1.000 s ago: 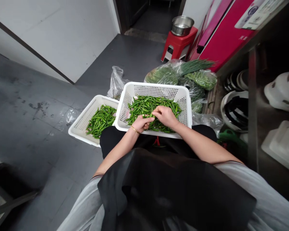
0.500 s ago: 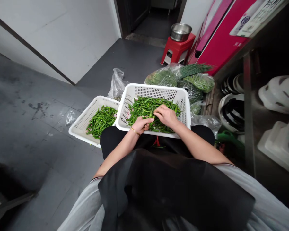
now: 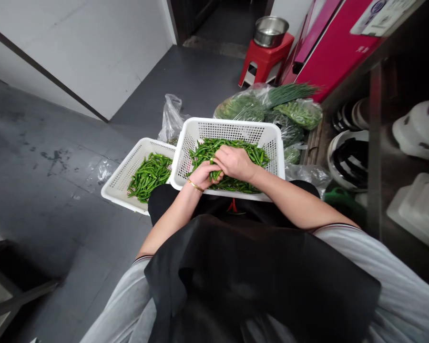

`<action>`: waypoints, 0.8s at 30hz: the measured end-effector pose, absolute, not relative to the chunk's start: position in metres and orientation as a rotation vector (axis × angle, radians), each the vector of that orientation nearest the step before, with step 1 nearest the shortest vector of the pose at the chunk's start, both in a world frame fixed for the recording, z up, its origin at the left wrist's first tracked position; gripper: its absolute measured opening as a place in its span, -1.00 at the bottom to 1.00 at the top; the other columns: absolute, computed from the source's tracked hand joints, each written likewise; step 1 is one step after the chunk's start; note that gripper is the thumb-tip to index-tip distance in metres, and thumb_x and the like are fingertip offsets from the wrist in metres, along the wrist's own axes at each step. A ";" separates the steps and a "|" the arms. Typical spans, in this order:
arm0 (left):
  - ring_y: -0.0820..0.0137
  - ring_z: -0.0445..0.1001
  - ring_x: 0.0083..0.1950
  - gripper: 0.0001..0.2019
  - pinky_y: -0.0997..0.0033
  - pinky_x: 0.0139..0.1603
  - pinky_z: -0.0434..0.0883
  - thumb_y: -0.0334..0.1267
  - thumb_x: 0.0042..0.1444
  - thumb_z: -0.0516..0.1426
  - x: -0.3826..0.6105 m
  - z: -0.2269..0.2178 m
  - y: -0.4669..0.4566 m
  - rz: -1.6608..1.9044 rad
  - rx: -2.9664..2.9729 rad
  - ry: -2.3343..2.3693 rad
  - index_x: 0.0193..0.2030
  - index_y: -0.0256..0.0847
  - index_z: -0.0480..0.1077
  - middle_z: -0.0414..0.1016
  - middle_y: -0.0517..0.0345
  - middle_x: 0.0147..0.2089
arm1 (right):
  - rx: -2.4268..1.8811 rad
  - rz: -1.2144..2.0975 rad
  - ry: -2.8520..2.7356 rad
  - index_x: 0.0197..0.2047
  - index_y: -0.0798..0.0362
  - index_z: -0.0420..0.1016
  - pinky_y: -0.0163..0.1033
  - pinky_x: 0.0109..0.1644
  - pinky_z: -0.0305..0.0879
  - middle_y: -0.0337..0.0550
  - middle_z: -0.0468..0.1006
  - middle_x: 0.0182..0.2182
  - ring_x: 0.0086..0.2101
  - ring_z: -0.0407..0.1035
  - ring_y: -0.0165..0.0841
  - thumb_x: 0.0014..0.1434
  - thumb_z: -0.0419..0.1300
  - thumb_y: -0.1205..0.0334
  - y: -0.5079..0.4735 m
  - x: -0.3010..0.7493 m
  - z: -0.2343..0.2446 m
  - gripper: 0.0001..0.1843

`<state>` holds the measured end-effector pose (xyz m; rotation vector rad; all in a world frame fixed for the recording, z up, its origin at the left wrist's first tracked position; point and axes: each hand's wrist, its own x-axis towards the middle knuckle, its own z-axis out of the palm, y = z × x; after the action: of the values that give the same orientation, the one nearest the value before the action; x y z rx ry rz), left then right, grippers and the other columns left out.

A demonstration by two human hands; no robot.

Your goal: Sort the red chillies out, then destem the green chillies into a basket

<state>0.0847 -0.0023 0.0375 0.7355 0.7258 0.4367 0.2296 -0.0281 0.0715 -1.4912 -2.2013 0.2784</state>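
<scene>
My left hand is closed around a few green chili peppers, over the front of a white perforated basket on my lap. Against its fingertips presses my right hand, fingers bent in a pinch; what lies between them is hidden. More green chili peppers cover the basket's bottom. To the left, a second white basket holds another heap of green chilies and sits lower, partly behind the first.
Clear plastic bags of greens lie beyond the basket, with long green stalks on top. A red stool carries a metal pot. Shelving with white containers stands at right, a white panel at left.
My right hand has moved left and now meets my left hand over the held chilies. The view has tipped slightly, so the baskets and stool sit higher in the picture.
</scene>
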 end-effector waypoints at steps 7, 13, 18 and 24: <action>0.43 0.42 -0.58 -0.77 0.48 -0.62 0.35 -0.30 -0.16 0.27 0.049 0.038 0.001 0.465 0.710 0.705 -0.35 -0.36 0.39 0.46 0.09 -0.52 | -2.044 0.260 -2.312 -0.10 0.12 0.46 -0.12 -0.19 0.30 0.13 0.51 -0.19 -0.24 0.42 -0.14 0.27 0.10 0.15 -0.015 0.276 0.018 -0.75; 0.52 0.35 -0.56 -0.67 0.53 -0.57 0.36 -0.26 -0.20 0.34 0.037 0.028 0.006 0.594 0.730 0.675 -0.30 -0.26 0.35 0.37 0.26 -0.55 | -2.092 0.579 -2.378 -0.31 0.11 0.54 0.05 -0.15 0.36 0.11 0.54 -0.39 -0.28 0.46 -0.08 0.18 0.17 0.24 -0.026 0.290 -0.064 -0.85; 0.59 0.19 -0.67 -0.68 0.56 -0.64 0.25 -0.29 -0.19 0.31 0.058 0.022 0.007 0.596 0.758 0.777 -0.56 -0.23 0.18 0.20 0.34 -0.69 | -2.001 0.663 -2.419 -0.44 0.06 0.53 -0.08 -0.20 0.36 0.00 0.56 -0.44 -0.30 0.45 -0.16 0.08 0.24 0.24 -0.020 0.300 -0.047 -0.89; 0.49 0.37 -0.58 -0.78 0.49 -0.59 0.33 -0.27 -0.18 0.29 0.064 0.023 0.005 0.520 0.714 0.839 -0.50 -0.31 0.33 0.47 0.09 -0.52 | -1.922 0.996 -2.100 -0.58 0.03 0.42 -0.30 -0.44 0.19 -0.25 0.43 -0.64 -0.55 0.31 -0.39 0.04 0.23 0.18 -0.021 0.335 0.006 -0.78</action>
<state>0.0640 0.0052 0.0234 0.7141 0.8387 0.5200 0.3346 -0.0213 0.0060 -1.9224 -2.1004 0.9961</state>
